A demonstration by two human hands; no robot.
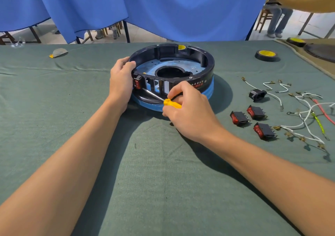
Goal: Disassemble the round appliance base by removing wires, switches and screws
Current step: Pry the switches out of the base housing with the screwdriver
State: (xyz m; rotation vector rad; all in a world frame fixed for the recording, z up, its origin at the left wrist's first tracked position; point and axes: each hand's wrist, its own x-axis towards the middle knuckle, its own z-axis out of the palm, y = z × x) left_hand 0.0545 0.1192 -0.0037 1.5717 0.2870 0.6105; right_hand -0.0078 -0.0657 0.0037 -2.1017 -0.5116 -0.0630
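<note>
Green cloth (154, 163); base (208, 67) against left hand (120, 83)

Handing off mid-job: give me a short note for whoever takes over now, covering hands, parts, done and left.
Left hand grips the round base at its left rim.
Right hand holds the yellow screwdriver, its tip by the one red switch still in the base wall.
Done: three switches, a black socket and wires lie on the cloth to the right.
Left: that switch, then the remaining screws.
</note>
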